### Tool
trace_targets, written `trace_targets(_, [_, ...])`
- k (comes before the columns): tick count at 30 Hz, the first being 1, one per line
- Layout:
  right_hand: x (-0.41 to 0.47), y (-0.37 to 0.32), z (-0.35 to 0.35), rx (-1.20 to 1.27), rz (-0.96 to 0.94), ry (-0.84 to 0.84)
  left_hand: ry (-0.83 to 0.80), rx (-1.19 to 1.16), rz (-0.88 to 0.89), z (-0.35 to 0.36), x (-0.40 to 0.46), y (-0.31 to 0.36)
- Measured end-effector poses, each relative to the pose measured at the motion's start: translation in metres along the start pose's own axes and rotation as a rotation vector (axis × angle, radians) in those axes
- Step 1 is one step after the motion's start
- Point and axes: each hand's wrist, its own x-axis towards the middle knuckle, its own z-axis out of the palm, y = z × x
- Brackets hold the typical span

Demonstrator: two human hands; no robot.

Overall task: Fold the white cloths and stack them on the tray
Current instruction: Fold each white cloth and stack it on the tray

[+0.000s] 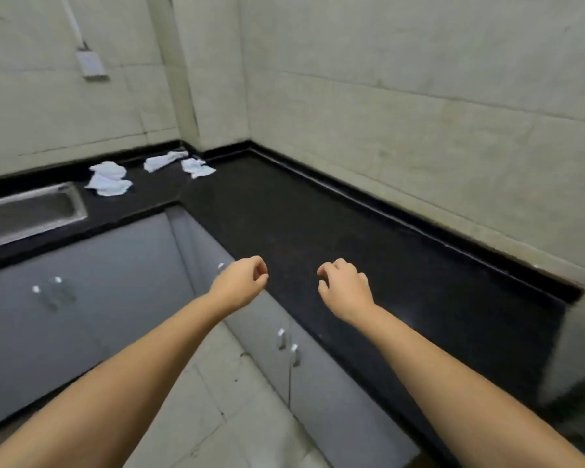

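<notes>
Three crumpled white cloths lie on the black countertop (284, 211) near its far corner: one pile (108, 180) beside the sink, another (164, 160) against the back wall, a third (196, 167) just right of it. My left hand (240, 285) hangs over the counter's front edge, its fingers loosely curled and holding nothing. My right hand (345, 287) hovers over the counter, also loosely curled and holding nothing. Both hands are far from the cloths. No tray is in view.
A steel sink (31, 211) is set into the counter at the left. Grey cabinet doors (115, 282) with small handles run under the L-shaped counter. Tiled walls close in the back and right. The floor (223, 417) is pale tile.
</notes>
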Motion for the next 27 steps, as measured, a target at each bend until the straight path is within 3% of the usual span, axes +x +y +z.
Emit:
trace_targets(9, [0.119,-0.114,0.107,-0.132,-0.23,-0.164,0.026,0.06,-0.248,-0.031,0.037,-0.177])
trace_targets(27, [0.504,-0.231,0.186,-0.119,-0.234,-0.238,-0.02,0.019,-0.227,-0.114,0.382,-0.361])
